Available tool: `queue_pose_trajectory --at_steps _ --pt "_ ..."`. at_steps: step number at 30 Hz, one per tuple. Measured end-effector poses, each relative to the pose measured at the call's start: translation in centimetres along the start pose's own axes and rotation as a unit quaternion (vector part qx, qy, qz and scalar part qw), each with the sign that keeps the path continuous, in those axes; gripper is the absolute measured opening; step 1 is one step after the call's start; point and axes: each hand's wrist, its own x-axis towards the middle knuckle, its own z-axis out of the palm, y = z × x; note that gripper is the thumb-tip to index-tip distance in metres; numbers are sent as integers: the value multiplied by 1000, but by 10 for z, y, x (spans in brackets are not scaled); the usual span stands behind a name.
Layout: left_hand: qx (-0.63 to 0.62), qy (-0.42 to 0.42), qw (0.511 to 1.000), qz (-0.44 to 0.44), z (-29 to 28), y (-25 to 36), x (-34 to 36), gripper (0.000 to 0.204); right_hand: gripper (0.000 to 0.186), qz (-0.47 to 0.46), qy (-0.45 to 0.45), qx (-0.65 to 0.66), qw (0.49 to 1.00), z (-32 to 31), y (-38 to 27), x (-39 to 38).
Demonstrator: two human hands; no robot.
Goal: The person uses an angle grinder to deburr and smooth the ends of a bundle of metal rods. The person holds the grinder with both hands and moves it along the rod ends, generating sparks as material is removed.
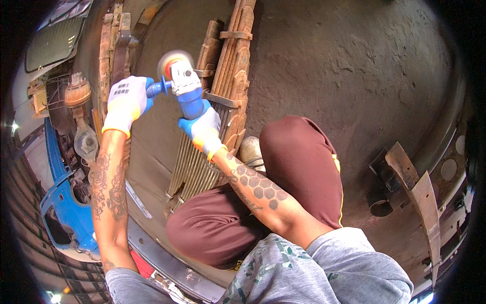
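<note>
My left hand (126,105), in a grey, blue and yellow glove, grips the side handle (158,88) of an angle grinder (187,99). My right hand (202,129), gloved alike, wraps round the grinder's blue body. The disc (164,65) at its head is blurred. Beneath the grinder lies a long stack of rusty leaf springs (230,66), bound with metal clamps; whether the disc touches it I cannot tell. My bent knees (296,152) in maroon trousers are beside the stack, with a pale rounded object (250,149) between stack and knee.
More rusty bars (106,40) stand at the upper left, near an axle-like part (78,93). A blue vehicle body part (76,243) is at the lower left. Bent rusty plates (425,202) lie at the right on the dark, rough floor (354,66).
</note>
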Motion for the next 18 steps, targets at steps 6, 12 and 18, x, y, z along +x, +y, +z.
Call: queue_pose_trajectory --at_steps 6,12,18 --pt "18 17 999 37 5 -12 21 14 50 18 -3 -3 1000 8 -11 10" --pt "-15 0 1000 12 23 -17 12 18 48 19 -16 -32 999 6 -7 1" --pt "-2 -3 999 38 32 -30 9 17 49 25 -1 -13 1000 24 -3 -10"
